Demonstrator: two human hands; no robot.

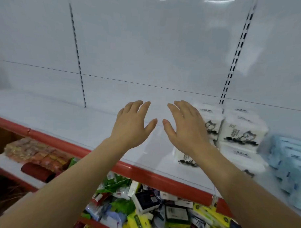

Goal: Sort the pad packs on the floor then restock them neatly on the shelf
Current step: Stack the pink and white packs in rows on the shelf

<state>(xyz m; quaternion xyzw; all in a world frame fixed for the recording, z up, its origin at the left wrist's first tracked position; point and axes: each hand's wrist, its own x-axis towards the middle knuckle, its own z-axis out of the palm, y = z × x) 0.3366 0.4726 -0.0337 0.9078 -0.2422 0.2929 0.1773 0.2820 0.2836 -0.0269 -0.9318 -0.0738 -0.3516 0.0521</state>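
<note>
My left hand (134,124) and my right hand (185,127) hover palm-down, fingers spread, over the bare middle of a white shelf (64,117) with a red front edge. Neither holds anything. Just right of my right hand stand white packs with a cat print (241,132), stacked in two layers; my right forearm hides part of the lower ones. Light blue packs (288,158) sit further right on the same shelf. Below the shelf's edge lies a jumbled pile of green, yellow, black and white packs (143,207).
A white back panel with two slotted uprights (77,55) rises behind the shelf. On a lower shelf at the left lie orange-red wrapped goods (32,152) and a dark red roll (38,171).
</note>
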